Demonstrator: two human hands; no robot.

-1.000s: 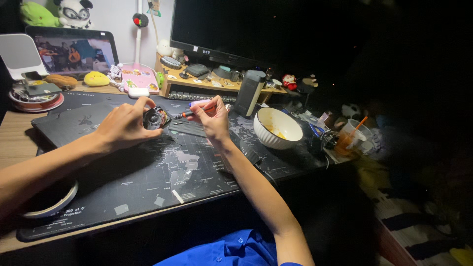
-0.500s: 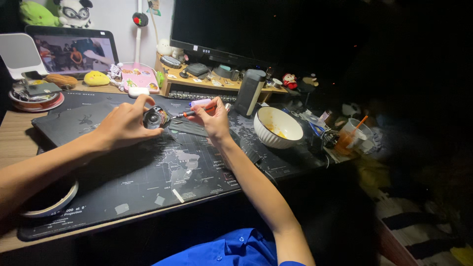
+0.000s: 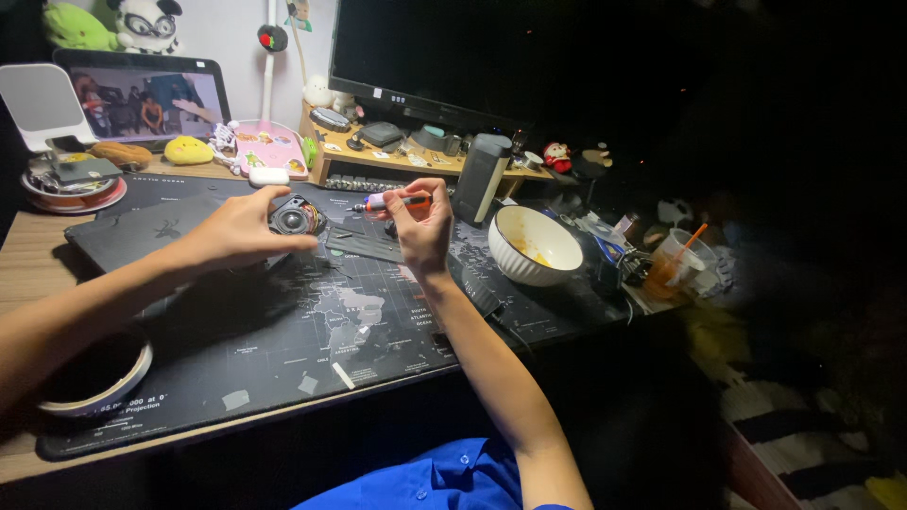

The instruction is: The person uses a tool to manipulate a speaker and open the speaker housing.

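From above the desk, the person's left hand (image 3: 244,227) is curled around a small round black speaker-like part with a silvery ring (image 3: 297,217), fingers closed on its near side and holding it just above the black desk mat printed with a pale world map (image 3: 283,349). The right hand (image 3: 422,225) sits just to the right of it, fingers pinched shut on a slim pen-shaped tool with a purple tip and orange barrel (image 3: 392,201), which lies roughly level and points left toward the round part; tool tip and part are near each other, though I cannot tell if they touch.

Right of the right hand stands a cream ceramic bowl with yellowish residue inside (image 3: 535,246). Behind the hands, a grey upright box-shaped speaker (image 3: 479,178) stands under the dark wide monitor (image 3: 491,57). At the far left a tablet showing a video (image 3: 144,99) leans on its stand. A roll of pale tape (image 3: 94,378) lies on the mat's near left edge, beside the left forearm.
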